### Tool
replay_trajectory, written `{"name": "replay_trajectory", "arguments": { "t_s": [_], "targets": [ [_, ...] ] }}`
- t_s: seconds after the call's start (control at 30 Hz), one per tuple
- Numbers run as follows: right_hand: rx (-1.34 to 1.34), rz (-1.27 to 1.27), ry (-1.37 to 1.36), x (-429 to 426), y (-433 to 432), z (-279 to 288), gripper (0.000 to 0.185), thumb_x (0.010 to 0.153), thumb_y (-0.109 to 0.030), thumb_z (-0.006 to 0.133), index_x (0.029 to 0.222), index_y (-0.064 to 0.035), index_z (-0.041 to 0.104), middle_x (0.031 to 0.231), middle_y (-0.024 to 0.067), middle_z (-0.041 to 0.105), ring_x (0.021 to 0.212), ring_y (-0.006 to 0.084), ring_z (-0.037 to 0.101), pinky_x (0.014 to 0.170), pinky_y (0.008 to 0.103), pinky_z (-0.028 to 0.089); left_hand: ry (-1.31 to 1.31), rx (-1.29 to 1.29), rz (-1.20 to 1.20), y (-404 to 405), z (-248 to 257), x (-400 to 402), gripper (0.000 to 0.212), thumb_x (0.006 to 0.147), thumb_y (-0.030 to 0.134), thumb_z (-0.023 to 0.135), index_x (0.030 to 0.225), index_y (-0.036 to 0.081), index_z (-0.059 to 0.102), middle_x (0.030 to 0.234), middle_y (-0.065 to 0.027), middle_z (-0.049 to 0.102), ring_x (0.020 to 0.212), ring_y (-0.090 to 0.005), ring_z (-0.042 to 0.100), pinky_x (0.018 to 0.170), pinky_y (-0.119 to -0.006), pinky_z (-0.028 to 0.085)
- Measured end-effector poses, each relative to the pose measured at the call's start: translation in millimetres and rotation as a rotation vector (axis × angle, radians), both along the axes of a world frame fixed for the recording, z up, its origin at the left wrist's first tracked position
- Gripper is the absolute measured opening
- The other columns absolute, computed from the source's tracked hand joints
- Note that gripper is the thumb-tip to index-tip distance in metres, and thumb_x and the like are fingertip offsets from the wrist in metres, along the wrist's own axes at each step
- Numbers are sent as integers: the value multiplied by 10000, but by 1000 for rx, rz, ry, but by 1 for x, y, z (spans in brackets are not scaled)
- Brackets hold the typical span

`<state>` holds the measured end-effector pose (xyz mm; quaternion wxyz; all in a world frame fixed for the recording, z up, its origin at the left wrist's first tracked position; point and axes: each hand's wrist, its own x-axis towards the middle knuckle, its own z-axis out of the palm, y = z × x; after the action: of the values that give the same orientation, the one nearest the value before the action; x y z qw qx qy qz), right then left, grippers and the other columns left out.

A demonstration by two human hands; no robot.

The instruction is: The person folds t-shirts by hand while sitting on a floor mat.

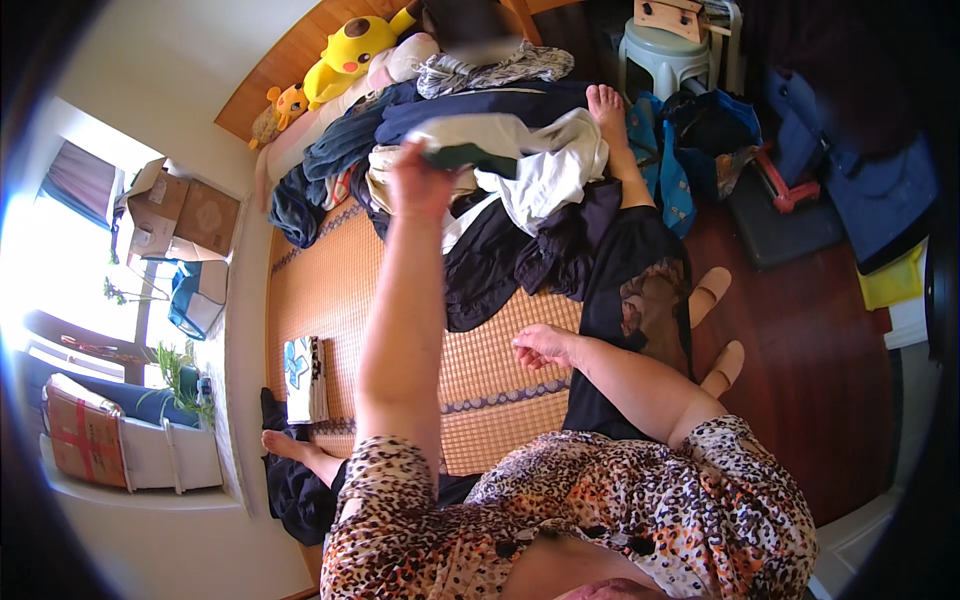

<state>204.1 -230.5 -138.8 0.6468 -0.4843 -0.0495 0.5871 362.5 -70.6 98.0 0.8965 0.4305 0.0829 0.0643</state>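
Observation:
My left hand point(424, 184) is stretched out over the clothes pile, gripping the edge of a white garment point(551, 176). A dark green patch of cloth point(472, 157) shows beside the fingers; whether it belongs to the white garment I cannot tell. Motion blurs this hand and the raised cloth. Loosely curled and with nothing seen in it, my right hand point(546, 346) hovers near my black-trousered leg. Under the white cloth lie black garments point(491, 277), with navy clothes point(480, 112) behind. A folded white cloth with a blue print point(301, 379) rests on the woven mat point(337, 277).
Plush toys point(349, 60) line the wooden headboard. At right are a plastic stool point(667, 52), a blue bag point(701, 142) and slippers point(724, 367) on the dark floor point(810, 375). Cardboard boxes point(180, 214) and a potted plant point(180, 375) occupy the windowsill at left.

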Motion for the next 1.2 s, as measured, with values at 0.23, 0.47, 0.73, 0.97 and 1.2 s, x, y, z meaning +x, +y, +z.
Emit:
{"name": "replay_trajectory", "arguments": {
  "t_s": [0.23,0.47,0.73,0.97,1.2],
  "targets": [
    [205,-201,249,8,8,-10,403,938,-470,439,857,-91,551,774,54,611,655,163,604,542,286,504,-568,189,264,71,144,-217,459,872,262,424,1239,-8,483,1248,-187,529,1154,-322,507,1009,-472,375],
    [508,-341,357,16,8,-8,665,881,-661,311,1162,-93,514,1109,121,582,984,281,570,811,439,468,-117,245,796,151,41,-452,406,926,294,413,1117,-24,580,1142,-184,607,1057,-329,581,941,-461,450],
    [87,-289,193,18,4,-42,436,913,-416,497,1217,-105,526,1160,126,590,1027,262,579,872,444,476,204,0,856,164,-65,-664,348,932,251,438,1033,-28,619,1023,-159,661,948,-298,637,888,-413,488],
    [42,-351,336,-6,17,-47,448,861,-436,566,1200,-148,511,1140,144,555,1052,311,532,913,483,432,282,67,1028,158,-30,-738,271,922,271,484,992,47,620,994,-88,665,918,-232,634,854,-384,490],
    [150,-676,258,80,32,-55,397,848,-398,545,1100,-91,552,1077,86,599,999,290,562,858,502,457,233,372,1568,127,43,-772,379,925,329,442,1076,19,600,1067,-129,614,982,-286,597,871,-443,479]
  ]
}}
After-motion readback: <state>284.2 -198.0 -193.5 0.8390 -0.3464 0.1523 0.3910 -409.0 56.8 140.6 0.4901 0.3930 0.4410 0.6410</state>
